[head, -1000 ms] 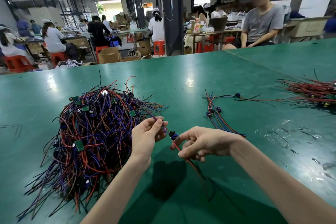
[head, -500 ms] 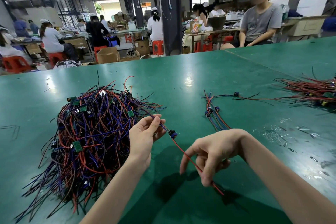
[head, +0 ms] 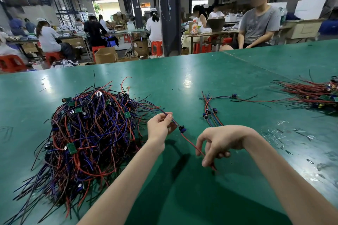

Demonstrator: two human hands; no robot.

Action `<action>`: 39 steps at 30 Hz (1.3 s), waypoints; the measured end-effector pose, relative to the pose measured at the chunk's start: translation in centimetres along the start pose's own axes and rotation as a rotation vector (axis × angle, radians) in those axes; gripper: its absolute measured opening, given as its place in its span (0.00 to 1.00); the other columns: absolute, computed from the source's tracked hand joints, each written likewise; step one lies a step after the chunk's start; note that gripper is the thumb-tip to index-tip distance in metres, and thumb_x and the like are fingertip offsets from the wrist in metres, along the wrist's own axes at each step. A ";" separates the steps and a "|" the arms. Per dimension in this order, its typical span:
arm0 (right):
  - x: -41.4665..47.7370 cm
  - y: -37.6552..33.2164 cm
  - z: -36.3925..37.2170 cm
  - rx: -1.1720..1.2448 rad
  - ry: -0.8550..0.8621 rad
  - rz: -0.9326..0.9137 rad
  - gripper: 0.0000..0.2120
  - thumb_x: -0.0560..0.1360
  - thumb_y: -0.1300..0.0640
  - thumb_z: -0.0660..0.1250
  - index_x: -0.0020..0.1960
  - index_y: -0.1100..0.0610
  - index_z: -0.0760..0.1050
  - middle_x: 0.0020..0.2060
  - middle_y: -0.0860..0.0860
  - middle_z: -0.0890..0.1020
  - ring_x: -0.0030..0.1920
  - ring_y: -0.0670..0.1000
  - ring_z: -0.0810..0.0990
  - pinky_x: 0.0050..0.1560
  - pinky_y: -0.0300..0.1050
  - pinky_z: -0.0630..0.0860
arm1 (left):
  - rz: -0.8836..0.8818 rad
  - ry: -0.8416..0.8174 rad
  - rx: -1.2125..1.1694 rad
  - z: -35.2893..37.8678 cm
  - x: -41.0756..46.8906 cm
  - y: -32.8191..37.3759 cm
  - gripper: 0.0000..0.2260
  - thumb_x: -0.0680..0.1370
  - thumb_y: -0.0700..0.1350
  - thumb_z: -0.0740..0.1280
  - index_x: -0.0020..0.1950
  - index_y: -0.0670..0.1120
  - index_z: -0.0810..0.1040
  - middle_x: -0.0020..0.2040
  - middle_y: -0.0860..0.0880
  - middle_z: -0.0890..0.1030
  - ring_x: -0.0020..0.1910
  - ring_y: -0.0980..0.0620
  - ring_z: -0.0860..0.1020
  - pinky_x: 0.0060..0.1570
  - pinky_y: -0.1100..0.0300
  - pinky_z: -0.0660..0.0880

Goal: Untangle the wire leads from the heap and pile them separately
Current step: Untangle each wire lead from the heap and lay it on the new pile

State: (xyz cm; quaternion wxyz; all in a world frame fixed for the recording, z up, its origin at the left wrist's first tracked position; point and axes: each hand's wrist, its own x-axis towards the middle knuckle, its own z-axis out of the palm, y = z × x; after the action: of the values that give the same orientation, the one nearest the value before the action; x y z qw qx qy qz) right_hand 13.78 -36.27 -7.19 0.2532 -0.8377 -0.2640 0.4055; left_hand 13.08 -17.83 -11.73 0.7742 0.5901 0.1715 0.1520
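My right hand (head: pixel 219 144) is nearest me. It has slid down the red stretch of the wire lead (head: pixel 190 142), away from the spot by the connector (head: pixel 182 129) where it pinched a second ago. Thumb and forefinger now nip the red wire close to its free tail, and the other fingers are loosely curled under.

The red half is now drawn out straight and clear of the tangle. I judge this side of the lead is free.

Just beyond, my left hand (head: pixel 159 126) has kept its place. Its fingertips are closed on the blue-purple wire right behind the connector, so the connector hangs between my two grips and the red wire slopes down from it to my right.

Past my left fingers the purple end runs on into the edge of the heap (head: pixel 87 137). That end likely needs pulling out yet.

Further out on the green table (head: pixel 182 82), to the right of both hands, lies the small sorted pile (head: pixel 210 115), well apart from the heap. A larger red bundle (head: pixel 311 95) lies at the far right edge.
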 end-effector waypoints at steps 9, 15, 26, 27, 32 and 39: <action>2.1 2.3 -1.4 0.055 0.517 0.115 0.17 0.69 0.61 0.75 0.52 0.69 0.76 0.28 0.56 0.77 0.19 0.48 0.68 0.19 0.34 0.64 | -0.101 -0.081 0.214 6.0 4.4 -1.9 0.21 0.75 0.28 0.63 0.67 0.32 0.64 0.53 0.38 0.76 0.50 0.46 0.74 0.62 0.44 0.72; 2.6 2.6 -1.6 0.056 0.588 0.180 0.12 0.71 0.63 0.72 0.51 0.70 0.77 0.28 0.56 0.79 0.18 0.48 0.69 0.19 0.32 0.64 | 0.019 -0.118 0.621 6.6 3.6 -2.3 0.08 0.75 0.34 0.58 0.39 0.44 0.62 0.40 0.49 0.68 0.41 0.48 0.67 0.34 0.58 0.64; 2.3 1.9 -1.1 -0.057 0.648 0.221 0.05 0.69 0.65 0.66 0.39 0.66 0.79 0.26 0.56 0.79 0.21 0.51 0.74 0.24 0.38 0.73 | 0.067 -0.321 1.207 8.8 3.1 -1.5 0.08 0.78 0.42 0.56 0.52 0.41 0.72 0.61 0.37 0.74 0.65 0.40 0.67 0.58 0.51 0.65; 2.3 1.9 -1.1 -0.077 0.662 0.226 0.05 0.68 0.65 0.66 0.39 0.66 0.79 0.28 0.57 0.80 0.23 0.52 0.75 0.26 0.39 0.74 | 0.085 -0.324 1.236 8.8 3.1 -1.6 0.10 0.78 0.42 0.55 0.54 0.41 0.72 0.61 0.38 0.74 0.65 0.40 0.66 0.58 0.51 0.65; 2.2 1.8 -1.1 -0.153 0.696 0.260 0.06 0.66 0.66 0.63 0.39 0.64 0.79 0.35 0.60 0.82 0.29 0.55 0.78 0.31 0.40 0.76 | 0.326 -0.162 1.120 8.3 2.2 -2.7 0.15 0.77 0.35 0.57 0.60 0.39 0.76 0.59 0.38 0.78 0.61 0.38 0.73 0.58 0.51 0.69; 2.3 1.9 -0.9 -0.227 0.755 0.308 0.11 0.68 0.64 0.62 0.49 0.63 0.78 0.45 0.60 0.79 0.45 0.59 0.80 0.43 0.46 0.78 | 0.399 -0.270 1.191 8.5 1.1 -3.3 0.18 0.76 0.36 0.57 0.61 0.48 0.78 0.55 0.41 0.80 0.59 0.40 0.73 0.54 0.52 0.67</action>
State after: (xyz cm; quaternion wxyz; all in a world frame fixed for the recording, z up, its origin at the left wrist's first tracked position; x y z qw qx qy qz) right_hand 16.18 -36.30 -9.17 0.1748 -0.9797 -0.0676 0.0719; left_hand 17.97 -25.55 -12.88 0.2856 0.9534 0.0145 0.0965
